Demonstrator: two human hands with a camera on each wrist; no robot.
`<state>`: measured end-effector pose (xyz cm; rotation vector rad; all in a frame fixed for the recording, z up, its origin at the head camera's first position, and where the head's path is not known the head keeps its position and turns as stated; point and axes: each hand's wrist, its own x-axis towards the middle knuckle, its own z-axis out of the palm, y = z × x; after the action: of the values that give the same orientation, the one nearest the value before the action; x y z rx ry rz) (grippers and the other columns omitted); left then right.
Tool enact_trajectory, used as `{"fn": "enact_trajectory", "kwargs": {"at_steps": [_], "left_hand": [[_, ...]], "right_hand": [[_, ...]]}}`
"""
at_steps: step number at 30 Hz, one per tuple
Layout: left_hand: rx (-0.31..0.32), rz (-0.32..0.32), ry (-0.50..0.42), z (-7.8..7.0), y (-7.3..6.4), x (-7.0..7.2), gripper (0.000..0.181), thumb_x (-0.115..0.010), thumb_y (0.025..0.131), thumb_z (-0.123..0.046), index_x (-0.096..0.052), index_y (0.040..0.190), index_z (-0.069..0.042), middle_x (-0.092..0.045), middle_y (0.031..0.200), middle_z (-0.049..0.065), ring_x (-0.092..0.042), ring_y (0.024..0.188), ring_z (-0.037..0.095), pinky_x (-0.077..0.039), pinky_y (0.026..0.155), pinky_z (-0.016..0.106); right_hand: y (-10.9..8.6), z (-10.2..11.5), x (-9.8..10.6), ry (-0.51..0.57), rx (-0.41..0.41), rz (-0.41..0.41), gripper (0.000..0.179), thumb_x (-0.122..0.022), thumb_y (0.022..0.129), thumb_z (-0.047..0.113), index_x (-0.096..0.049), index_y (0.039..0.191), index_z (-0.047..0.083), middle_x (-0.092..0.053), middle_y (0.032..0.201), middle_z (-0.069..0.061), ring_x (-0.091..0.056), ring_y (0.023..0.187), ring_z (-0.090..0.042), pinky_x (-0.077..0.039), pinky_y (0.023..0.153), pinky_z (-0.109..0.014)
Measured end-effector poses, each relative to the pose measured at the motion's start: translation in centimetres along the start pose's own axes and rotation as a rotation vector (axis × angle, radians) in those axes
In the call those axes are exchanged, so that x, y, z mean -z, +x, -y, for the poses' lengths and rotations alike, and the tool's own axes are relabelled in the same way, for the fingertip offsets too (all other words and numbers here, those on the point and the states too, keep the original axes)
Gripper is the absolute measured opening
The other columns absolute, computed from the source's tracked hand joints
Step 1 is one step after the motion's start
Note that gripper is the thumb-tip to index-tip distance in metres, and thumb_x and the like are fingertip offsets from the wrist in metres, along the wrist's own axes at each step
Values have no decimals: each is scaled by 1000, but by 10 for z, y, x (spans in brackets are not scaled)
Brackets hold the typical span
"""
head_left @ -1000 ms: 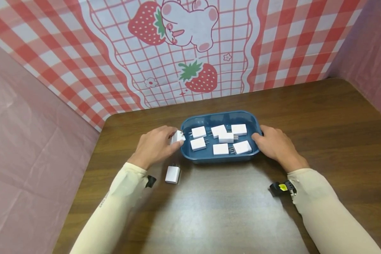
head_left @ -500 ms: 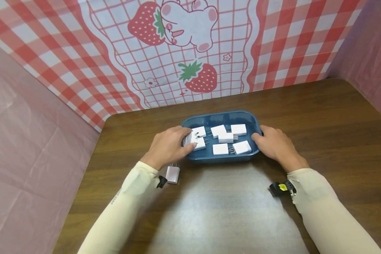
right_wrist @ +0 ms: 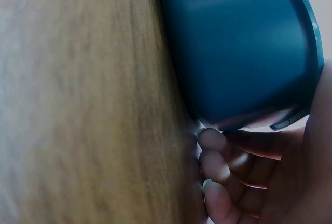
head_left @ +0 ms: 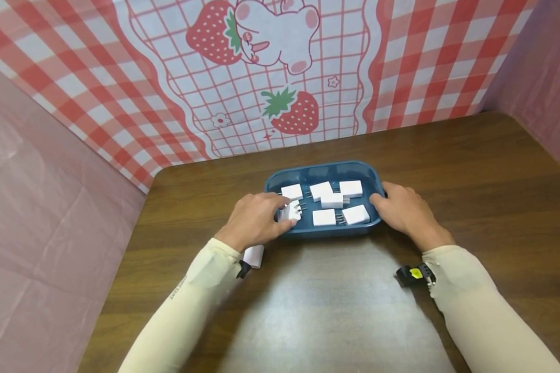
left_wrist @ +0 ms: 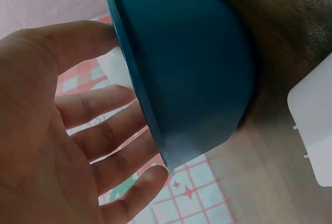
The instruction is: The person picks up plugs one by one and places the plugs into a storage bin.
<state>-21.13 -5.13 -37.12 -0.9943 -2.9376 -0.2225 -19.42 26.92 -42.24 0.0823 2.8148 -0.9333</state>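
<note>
My left hand [head_left: 254, 220] reaches over the left end of a blue plastic basin [head_left: 308, 232] and pinches a white plug-in charger [head_left: 288, 211] between thumb and fingers. In the left wrist view this charger [left_wrist: 115, 67] is mostly hidden behind the basin's wall [left_wrist: 187, 68]. Several similar white chargers [head_left: 324, 217] with metal prongs lie inside the basin; the one at its lower left is largely covered by the held one. My right hand [head_left: 406, 210] grips the basin's right end, thumb over the rim and fingers curled beneath, as the right wrist view shows.
One more white charger [head_left: 254, 256] lies on the brown wooden table [head_left: 336, 311] under my left wrist, partly hidden by it. Behind the table hangs a red-and-white checked cloth [head_left: 420, 67] with strawberries. Pink cloth [head_left: 51, 207] covers the sides.
My left hand has carried its charger rightward from outside the basin's left rim to over the chargers inside, then slightly down toward the near-left one. My right hand keeps its hold on the basin.
</note>
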Motion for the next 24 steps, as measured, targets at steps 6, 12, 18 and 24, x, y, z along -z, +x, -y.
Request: {"fn": "enact_trajectory", "kwargs": {"at_steps": [6,12,18,24], "left_hand": [[-2,2,-24,1,0,-1,42,-71,90,-43,-71,125,-18,-73,110,-3,-65,92,12,-49,83,37],[-24,-18,-26,1,1,-1,36,-70,91,-40,-73,121,-20,-74,105,-5,-66,91,10,-49,84,38],[-37,-14,-32,-1,1,0,34,-68,93,-39,-73,120,-20,-74,105,-5,-66,94,10,-47,87,38],[13,-56,-56,5,-3,3,33,-69,93,-38,-74,119,-19,-72,109,-3,-64,91,12,-51,81,36]], "right_hand": [[0,1,1,-3,4,4,67,-37,104,43,-36,147,-9,-50,133,-30,-49,107,-43,-36,98,-68],[0,0,1,2,0,13,68,-37,104,44,-34,148,-9,-49,134,-30,-48,108,-43,-36,98,-69],[1,0,-1,4,-3,6,67,-37,104,43,-35,148,-8,-50,134,-29,-48,108,-43,-36,98,-68],[1,0,-2,11,5,-5,66,-38,104,42,-37,147,-7,-52,131,-28,-49,106,-42,-37,97,-68]]}}
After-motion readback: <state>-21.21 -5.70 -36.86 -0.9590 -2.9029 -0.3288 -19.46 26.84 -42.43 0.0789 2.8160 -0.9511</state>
